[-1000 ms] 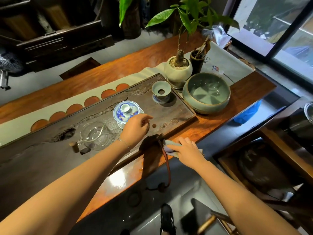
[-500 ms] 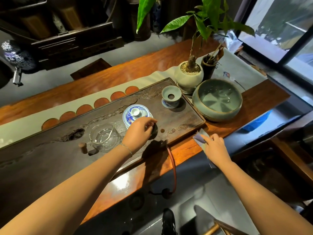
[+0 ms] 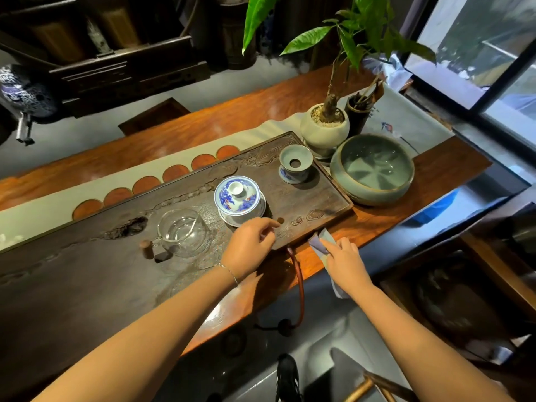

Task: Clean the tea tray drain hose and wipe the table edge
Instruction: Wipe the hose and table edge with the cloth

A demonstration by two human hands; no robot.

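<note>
A long dark carved tea tray [image 3: 304, 198] lies on the reddish wooden table [image 3: 429, 181]. From the tray's near edge a reddish-brown drain hose [image 3: 300, 282] curves down over the table edge to a dark end near the floor. My left hand [image 3: 251, 245] rests on the tray's near rim beside the small round drain hole [image 3: 280, 220], fingers loosely curled, holding nothing. Just right of the hose, my right hand [image 3: 343, 261] presses a grey-blue cloth [image 3: 319, 242] onto the table's near edge.
On the tray stand a blue-and-white lidded cup [image 3: 239, 198], a glass pitcher [image 3: 182, 232] and a strainer cup [image 3: 295, 166]. A celadon bowl [image 3: 372, 169], potted plant [image 3: 324, 129] and utensil holder [image 3: 359, 111] stand at the right. A pale runner [image 3: 58, 201] lies behind.
My right hand with the cloth has slid right along the table edge, away from the hose, then stayed there. The left hand has kept its place on the tray rim.
</note>
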